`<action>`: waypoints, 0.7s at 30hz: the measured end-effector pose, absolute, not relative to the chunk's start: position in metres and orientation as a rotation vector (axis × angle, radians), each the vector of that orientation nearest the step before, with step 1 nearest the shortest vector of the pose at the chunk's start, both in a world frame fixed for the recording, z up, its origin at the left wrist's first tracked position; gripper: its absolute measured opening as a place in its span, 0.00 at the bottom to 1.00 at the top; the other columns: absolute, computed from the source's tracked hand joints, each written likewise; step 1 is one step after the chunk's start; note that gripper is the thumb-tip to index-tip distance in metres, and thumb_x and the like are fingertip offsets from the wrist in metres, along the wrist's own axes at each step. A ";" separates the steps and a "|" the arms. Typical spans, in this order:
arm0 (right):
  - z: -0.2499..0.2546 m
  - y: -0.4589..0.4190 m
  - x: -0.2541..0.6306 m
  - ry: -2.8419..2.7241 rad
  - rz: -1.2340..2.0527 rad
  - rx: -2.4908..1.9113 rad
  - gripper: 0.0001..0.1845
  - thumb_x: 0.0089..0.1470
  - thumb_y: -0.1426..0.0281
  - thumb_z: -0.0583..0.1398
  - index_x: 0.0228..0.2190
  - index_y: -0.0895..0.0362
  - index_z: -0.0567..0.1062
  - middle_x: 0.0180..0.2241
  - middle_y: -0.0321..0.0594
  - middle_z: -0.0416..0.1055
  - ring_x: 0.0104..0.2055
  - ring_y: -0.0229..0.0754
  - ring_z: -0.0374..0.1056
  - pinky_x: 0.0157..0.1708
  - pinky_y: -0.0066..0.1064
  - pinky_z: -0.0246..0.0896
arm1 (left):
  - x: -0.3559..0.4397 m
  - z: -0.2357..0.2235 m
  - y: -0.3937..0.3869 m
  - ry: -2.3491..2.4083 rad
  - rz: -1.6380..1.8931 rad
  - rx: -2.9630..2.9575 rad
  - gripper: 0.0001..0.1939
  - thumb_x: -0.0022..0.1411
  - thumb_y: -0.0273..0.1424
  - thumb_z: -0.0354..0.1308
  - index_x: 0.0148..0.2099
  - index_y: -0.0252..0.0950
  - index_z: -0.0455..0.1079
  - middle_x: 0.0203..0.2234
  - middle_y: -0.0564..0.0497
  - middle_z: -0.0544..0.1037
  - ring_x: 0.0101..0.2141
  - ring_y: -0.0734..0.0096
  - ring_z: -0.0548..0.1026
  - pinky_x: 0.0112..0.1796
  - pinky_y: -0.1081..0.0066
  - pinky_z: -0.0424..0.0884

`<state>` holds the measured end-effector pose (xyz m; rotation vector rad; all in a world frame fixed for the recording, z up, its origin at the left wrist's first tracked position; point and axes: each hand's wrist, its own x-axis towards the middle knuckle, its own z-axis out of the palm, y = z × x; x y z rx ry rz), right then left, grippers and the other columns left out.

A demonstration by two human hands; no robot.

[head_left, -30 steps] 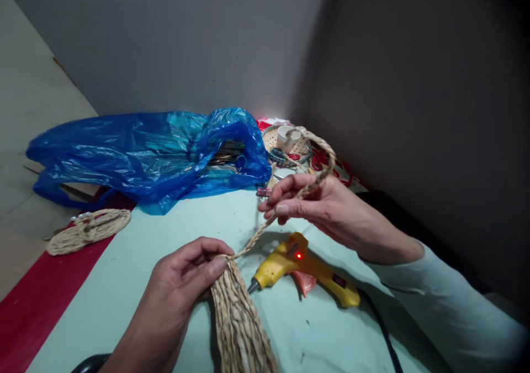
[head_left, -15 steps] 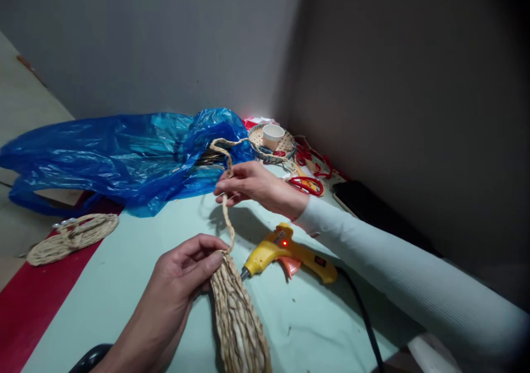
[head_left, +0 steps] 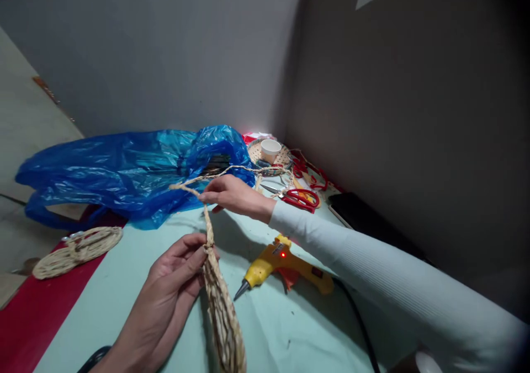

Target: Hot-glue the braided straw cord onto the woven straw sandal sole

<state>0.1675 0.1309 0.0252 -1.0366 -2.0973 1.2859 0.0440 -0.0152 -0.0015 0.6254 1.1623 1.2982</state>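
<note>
Between thumb and fingers, my left hand [head_left: 174, 284] grips the top end of a coiled braided-cord piece [head_left: 223, 318], flat and tan, which hangs toward the bottom edge. A loose length of braided cord [head_left: 209, 224] rises from that end to my right hand [head_left: 232, 195], whose fingers are closed on it. Past the right hand the cord bends left, then loops back rightward toward the scissors. A yellow hot glue gun [head_left: 285, 265] with a red light lies just right of the braided piece, its nozzle near it.
Red-handled scissors [head_left: 300, 199] lie behind the glue gun. A blue plastic bag [head_left: 103, 169] fills the back left, with a cord bundle [head_left: 78, 251] in front. A white cup [head_left: 270, 150] stands in a woven basket [head_left: 254, 151]. A black flat object [head_left: 372, 224] lies beyond my right sleeve.
My right hand has moved left and the cord is pulled straighter above my left hand. The braided piece has turned more edge-on. The view has shifted slightly.
</note>
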 end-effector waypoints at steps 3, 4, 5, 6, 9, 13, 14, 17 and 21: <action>0.034 0.129 0.196 -2.032 1.058 -1.079 0.10 0.63 0.64 0.63 0.40 0.59 0.76 0.39 0.38 0.75 0.37 0.41 0.73 0.37 0.37 0.72 | 0.040 -0.002 -0.012 1.230 1.376 0.633 0.16 0.45 0.32 0.76 0.37 0.37 0.78 0.29 0.52 0.79 0.30 0.73 0.75 0.32 0.77 0.74; 0.036 0.125 0.206 -1.991 0.997 -1.075 0.10 0.63 0.64 0.62 0.38 0.59 0.76 0.36 0.37 0.74 0.35 0.40 0.72 0.35 0.35 0.70 | 0.038 -0.002 -0.011 1.256 1.411 0.635 0.15 0.46 0.31 0.76 0.36 0.36 0.77 0.29 0.52 0.79 0.30 0.73 0.75 0.32 0.78 0.74; 0.037 0.120 0.217 -1.952 0.944 -1.058 0.11 0.63 0.63 0.62 0.35 0.59 0.76 0.32 0.35 0.72 0.33 0.39 0.69 0.32 0.32 0.65 | 0.036 -0.003 -0.009 1.277 1.450 0.637 0.14 0.46 0.31 0.75 0.36 0.36 0.77 0.30 0.52 0.79 0.30 0.74 0.75 0.31 0.79 0.74; 0.037 0.116 0.228 -1.909 0.898 -1.044 0.12 0.63 0.63 0.61 0.32 0.59 0.76 0.29 0.34 0.70 0.31 0.38 0.66 0.31 0.31 0.61 | 0.035 -0.003 -0.008 1.292 1.488 0.635 0.14 0.47 0.31 0.75 0.36 0.36 0.77 0.30 0.53 0.79 0.30 0.75 0.75 0.30 0.79 0.73; 0.028 0.105 0.255 -1.825 0.826 -1.020 0.13 0.60 0.63 0.62 0.27 0.58 0.73 0.25 0.31 0.66 0.27 0.36 0.59 0.29 0.31 0.53 | 0.030 -0.005 -0.003 1.312 1.568 0.618 0.13 0.48 0.31 0.74 0.35 0.36 0.76 0.30 0.54 0.79 0.30 0.75 0.75 0.30 0.80 0.72; 0.009 0.104 0.272 -1.791 0.845 -1.028 0.14 0.62 0.62 0.59 0.27 0.56 0.69 0.23 0.31 0.63 0.24 0.36 0.58 0.26 0.31 0.52 | 0.026 -0.009 0.001 1.313 1.588 0.620 0.13 0.47 0.32 0.74 0.35 0.35 0.77 0.29 0.53 0.79 0.31 0.71 0.76 0.32 0.76 0.74; 0.007 0.104 0.274 -1.800 0.851 -1.029 0.14 0.63 0.62 0.59 0.27 0.55 0.68 0.23 0.30 0.63 0.24 0.37 0.59 0.26 0.31 0.53 | 0.026 -0.010 0.002 1.314 1.586 0.620 0.13 0.47 0.32 0.74 0.35 0.35 0.77 0.29 0.52 0.80 0.31 0.71 0.76 0.32 0.75 0.74; 0.007 0.098 0.274 -1.849 0.853 -1.025 0.13 0.63 0.62 0.59 0.28 0.54 0.68 0.23 0.30 0.63 0.24 0.37 0.61 0.26 0.30 0.53 | 0.024 -0.012 0.003 1.323 1.592 0.609 0.13 0.47 0.32 0.74 0.35 0.36 0.77 0.29 0.53 0.80 0.30 0.71 0.76 0.32 0.76 0.74; 0.017 0.082 0.270 -1.912 0.824 -1.017 0.12 0.64 0.63 0.59 0.29 0.53 0.69 0.24 0.30 0.63 0.24 0.36 0.60 0.27 0.30 0.54 | 0.023 -0.013 0.004 1.333 1.609 0.593 0.12 0.47 0.31 0.74 0.34 0.36 0.77 0.29 0.53 0.79 0.30 0.72 0.75 0.32 0.77 0.74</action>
